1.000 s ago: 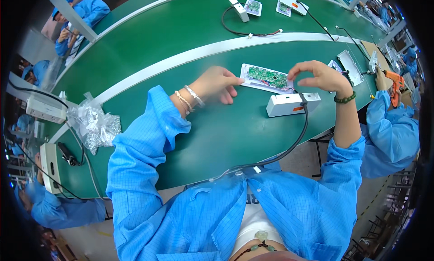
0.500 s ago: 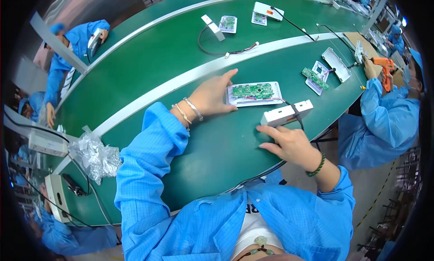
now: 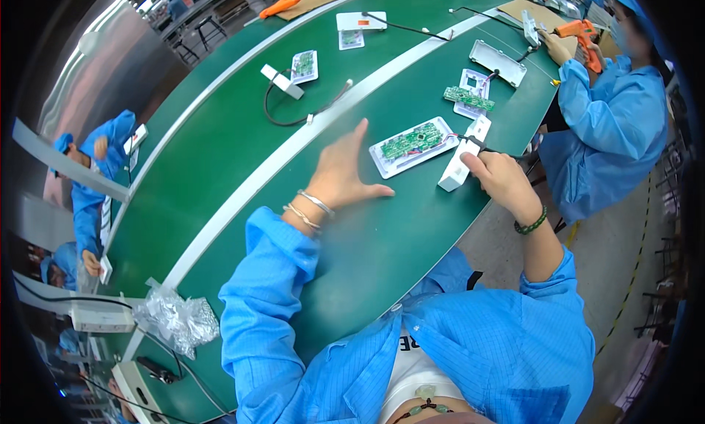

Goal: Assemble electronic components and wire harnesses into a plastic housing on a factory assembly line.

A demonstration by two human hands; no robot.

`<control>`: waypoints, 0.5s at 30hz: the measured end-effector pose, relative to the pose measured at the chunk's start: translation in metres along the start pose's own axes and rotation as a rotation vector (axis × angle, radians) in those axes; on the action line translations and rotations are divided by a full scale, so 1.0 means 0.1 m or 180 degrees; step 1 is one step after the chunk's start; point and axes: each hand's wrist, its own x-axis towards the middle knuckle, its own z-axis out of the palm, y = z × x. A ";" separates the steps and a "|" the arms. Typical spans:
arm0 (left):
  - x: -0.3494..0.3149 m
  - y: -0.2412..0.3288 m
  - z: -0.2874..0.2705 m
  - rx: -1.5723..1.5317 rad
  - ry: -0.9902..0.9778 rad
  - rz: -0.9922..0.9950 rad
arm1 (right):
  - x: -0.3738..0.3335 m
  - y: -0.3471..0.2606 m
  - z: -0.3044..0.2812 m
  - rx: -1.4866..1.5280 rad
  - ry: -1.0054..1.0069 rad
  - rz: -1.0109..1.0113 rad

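Note:
My left hand [image 3: 344,173] is open over the green table, thumb and fingers spread, just left of a white plastic shell [image 3: 420,162]. In that shell lies a green circuit board [image 3: 413,140], with thin wires at its right end. My right hand [image 3: 505,183] grips a narrow white housing [image 3: 454,174] to the right of the shell. Its thumb presses on the housing's side, and the other fingers lie by a black cable [image 3: 476,141] crossing the housing. Those fingers are partly hidden.
Beyond the housing lie another circuit board [image 3: 470,98] and an open white cover [image 3: 499,66]. A co-worker at right holds an orange power tool [image 3: 585,41]. A white rail [image 3: 213,234] divides the table. A clear plastic bag [image 3: 180,320] sits at lower left.
My view has turned. My right hand, previously open beside the housing, has closed on it, and the housing has swung to a steeper angle. My left hand has come away from the shell's edge.

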 end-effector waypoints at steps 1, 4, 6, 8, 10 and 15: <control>0.03 0.02 0.05 0.0010 -0.0010 0.0036 | -0.02 -0.02 0.03 0.0015 0.0032 0.0016; 0.10 0.08 0.10 -0.0439 -0.0123 -0.0472 | -0.07 -0.01 0.13 -0.0264 0.0645 0.0129; 0.11 0.07 0.11 -0.0481 -0.0116 -0.0509 | -0.12 -0.06 0.11 -0.0163 0.0621 0.0135; 0.12 0.08 0.13 -0.0530 -0.0099 -0.0553 | -0.16 -0.05 0.15 -0.0072 0.0592 0.0133; 0.14 0.09 0.15 -0.0427 -0.0091 -0.0620 | -0.17 0.05 0.25 0.0146 0.1047 -0.0113; 0.15 0.07 0.17 -0.0510 0.0119 -0.0628 | -0.08 0.26 0.46 0.0883 0.1338 -0.0885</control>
